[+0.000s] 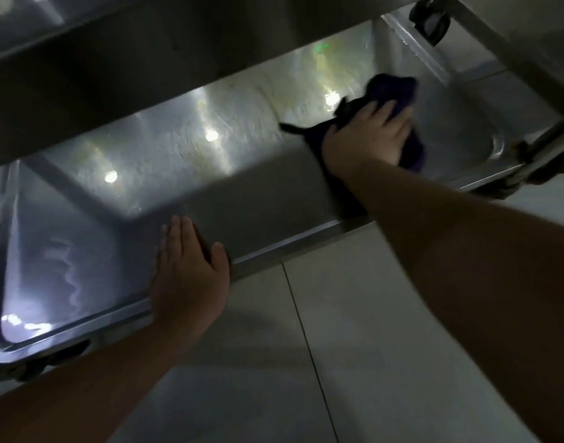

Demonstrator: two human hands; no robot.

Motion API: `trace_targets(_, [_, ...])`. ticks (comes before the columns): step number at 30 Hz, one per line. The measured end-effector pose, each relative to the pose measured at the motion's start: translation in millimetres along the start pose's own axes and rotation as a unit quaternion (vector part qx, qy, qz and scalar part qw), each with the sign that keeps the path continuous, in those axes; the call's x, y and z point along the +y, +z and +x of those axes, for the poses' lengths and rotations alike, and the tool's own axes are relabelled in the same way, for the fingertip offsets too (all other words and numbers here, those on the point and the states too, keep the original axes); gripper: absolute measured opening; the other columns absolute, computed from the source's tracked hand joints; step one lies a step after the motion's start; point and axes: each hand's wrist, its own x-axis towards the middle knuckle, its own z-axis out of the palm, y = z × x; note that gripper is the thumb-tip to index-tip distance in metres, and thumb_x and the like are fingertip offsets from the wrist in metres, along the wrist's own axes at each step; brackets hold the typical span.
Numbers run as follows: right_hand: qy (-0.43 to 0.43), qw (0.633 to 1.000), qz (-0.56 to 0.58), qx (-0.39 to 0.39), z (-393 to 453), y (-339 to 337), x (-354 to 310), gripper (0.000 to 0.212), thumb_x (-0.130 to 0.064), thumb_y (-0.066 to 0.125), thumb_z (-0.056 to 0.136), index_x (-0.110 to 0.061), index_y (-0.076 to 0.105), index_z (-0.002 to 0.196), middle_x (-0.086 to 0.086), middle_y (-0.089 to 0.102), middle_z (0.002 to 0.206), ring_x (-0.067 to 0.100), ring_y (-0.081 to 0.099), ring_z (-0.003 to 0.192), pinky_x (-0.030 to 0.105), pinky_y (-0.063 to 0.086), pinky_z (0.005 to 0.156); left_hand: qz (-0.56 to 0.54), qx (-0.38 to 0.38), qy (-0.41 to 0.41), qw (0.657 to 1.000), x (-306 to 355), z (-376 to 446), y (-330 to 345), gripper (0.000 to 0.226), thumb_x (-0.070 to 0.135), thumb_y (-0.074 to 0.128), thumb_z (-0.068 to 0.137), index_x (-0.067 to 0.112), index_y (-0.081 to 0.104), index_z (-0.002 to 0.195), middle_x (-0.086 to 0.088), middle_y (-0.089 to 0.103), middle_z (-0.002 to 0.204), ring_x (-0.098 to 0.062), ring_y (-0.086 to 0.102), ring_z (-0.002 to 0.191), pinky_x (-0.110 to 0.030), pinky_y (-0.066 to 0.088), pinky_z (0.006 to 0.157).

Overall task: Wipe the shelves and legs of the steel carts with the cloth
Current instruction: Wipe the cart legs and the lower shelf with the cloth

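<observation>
We are pressing the purple cloth [399,91] onto the lower shelf [178,161] under our right hand [367,139], fingers [386,115] flat; our left hand [188,270], fingers released, is resting on the shelf's near rim.

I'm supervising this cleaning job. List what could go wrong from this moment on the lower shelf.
1. The right hand presses the purple cloth flat rather than gripping it, so the cloth may bunch or slip and leave streaks.
2. The left hand rests on the front rim of the lower shelf; the cart has a caster, so leaning could roll it.
3. The upper shelf hangs low overhead, so a bump is possible.
</observation>
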Motion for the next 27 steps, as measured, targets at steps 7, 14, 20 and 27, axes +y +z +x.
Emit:
trace_targets(7, [-0.305,0.950,-0.065,-0.029,-17,1,28,0.074,-0.059,0.033,0.103,-0.021,0.021,0.165,0.008,0.014,0.174,0.033,0.010,0.159,0.048,0.012,0.129,-0.018,-0.004,0.000,1.000,0,-2,-4,0.076,0.052,0.028,0.104,0.008,0.024,0.167,-0.007,0.018,0.176,-0.023,0.012,0.162,-0.042,0.011,0.130])
trace_targets(14, [0.003,0.995,-0.087,0.040,16,-28,129,0.076,-0.059,0.025,0.105,-0.016,0.010,0.166,0.013,0.004,0.174,0.040,0.001,0.159,0.055,0.008,0.128,-0.025,-0.024,-0.010,0.999,4,-3,-8,0.072,0.041,0.040,0.108,0.005,0.020,0.167,-0.011,0.014,0.176,-0.026,0.008,0.163,-0.042,0.007,0.131])
trace_targets(20, [0.063,0.996,-0.062,0.020,-31,2,59,0.076,-0.052,0.024,0.106,-0.009,0.007,0.166,0.018,0.004,0.173,0.045,0.002,0.157,0.056,0.004,0.127,-0.021,-0.020,-0.012,0.999,3,-3,-5,0.074,0.041,0.038,0.107,0.004,0.018,0.167,-0.012,0.013,0.176,-0.027,0.008,0.163,-0.042,0.007,0.131])
trace_targets(27, [-0.310,0.946,-0.074,-0.066,-77,32,-50,0.075,-0.057,0.027,0.105,-0.020,0.008,0.167,0.005,0.000,0.175,0.032,-0.002,0.160,0.048,0.002,0.129,-0.052,-0.064,0.005,0.997,-7,5,-9,0.075,0.049,0.031,0.109,0.011,0.007,0.169,-0.005,0.000,0.178,-0.020,-0.003,0.163,-0.038,-0.002,0.131])
